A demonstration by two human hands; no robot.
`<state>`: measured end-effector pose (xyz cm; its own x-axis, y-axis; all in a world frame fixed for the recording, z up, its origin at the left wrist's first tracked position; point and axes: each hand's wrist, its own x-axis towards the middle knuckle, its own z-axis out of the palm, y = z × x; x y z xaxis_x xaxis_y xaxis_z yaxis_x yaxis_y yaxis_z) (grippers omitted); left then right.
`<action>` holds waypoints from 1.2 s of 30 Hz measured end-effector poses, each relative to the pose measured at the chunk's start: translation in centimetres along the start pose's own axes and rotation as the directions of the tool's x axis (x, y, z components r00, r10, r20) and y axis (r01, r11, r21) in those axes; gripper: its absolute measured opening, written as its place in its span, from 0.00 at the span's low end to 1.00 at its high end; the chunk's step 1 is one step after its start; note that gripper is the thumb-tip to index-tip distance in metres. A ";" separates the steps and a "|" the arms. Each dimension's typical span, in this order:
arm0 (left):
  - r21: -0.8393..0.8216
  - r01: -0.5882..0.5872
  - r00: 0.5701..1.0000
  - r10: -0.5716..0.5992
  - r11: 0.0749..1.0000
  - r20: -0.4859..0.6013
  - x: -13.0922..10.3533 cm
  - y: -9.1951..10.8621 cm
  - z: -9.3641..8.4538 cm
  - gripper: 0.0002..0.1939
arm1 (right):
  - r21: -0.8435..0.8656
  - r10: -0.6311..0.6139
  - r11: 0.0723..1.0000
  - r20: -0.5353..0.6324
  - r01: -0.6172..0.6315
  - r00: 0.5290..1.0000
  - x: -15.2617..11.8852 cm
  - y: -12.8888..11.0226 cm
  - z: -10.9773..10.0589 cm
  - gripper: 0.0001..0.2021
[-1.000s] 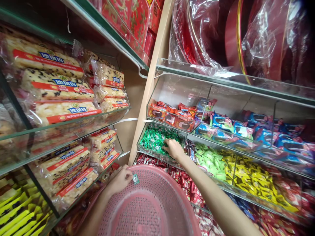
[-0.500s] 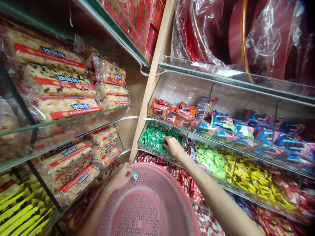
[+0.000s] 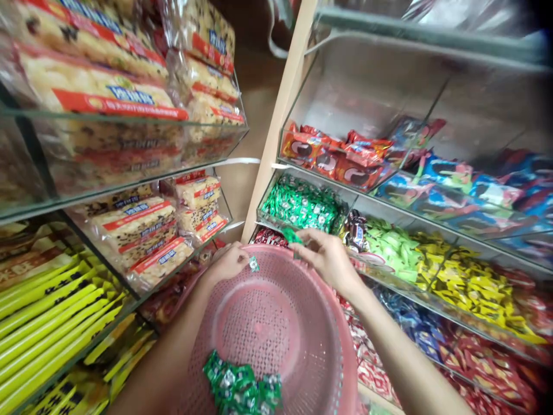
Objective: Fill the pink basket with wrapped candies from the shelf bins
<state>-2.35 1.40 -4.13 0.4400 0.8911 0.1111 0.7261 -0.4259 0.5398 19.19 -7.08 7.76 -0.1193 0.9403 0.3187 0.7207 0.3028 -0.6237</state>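
A pink perforated basket [image 3: 317, 346] fills the lower middle, with a pile of green-wrapped candies [image 3: 242, 386] at its near side. My left hand [image 3: 228, 262] is closed on the basket's far left rim; one small green and white candy [image 3: 254, 264] shows just inside, by its fingertips. Over the far right rim, my right hand [image 3: 324, 253] pinches green candy [image 3: 292, 235] between its fingers. Just behind is the glass compartment full of green candies [image 3: 302, 202].
Wrapped puffed-rice bars [image 3: 133, 222] line the left shelves, above yellow packets [image 3: 47, 323]. Glass edges run close on both sides. At right sit red packets [image 3: 337, 155], light green candies [image 3: 391, 242], yellow candies [image 3: 475, 282] and a wooden post [image 3: 276, 121].
My right hand has come out of the green candy compartment to the basket's rim with green candy. The view has tilted down, and the pile of green candies in the basket now shows.
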 end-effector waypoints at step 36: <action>0.101 -0.015 0.999 0.020 0.995 -0.045 -0.1 0.1 0.1 0.12 | 0.109 0.112 0.889 0.890 -0.446 0.441 -10.0 8.6 16.9 0.14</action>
<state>-2.25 1.26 -4.13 0.4303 0.8886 0.1590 0.7691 -0.4531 0.4508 15.07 -11.29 -12.85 -0.5798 0.5873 -0.5647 0.6191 -0.1330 -0.7740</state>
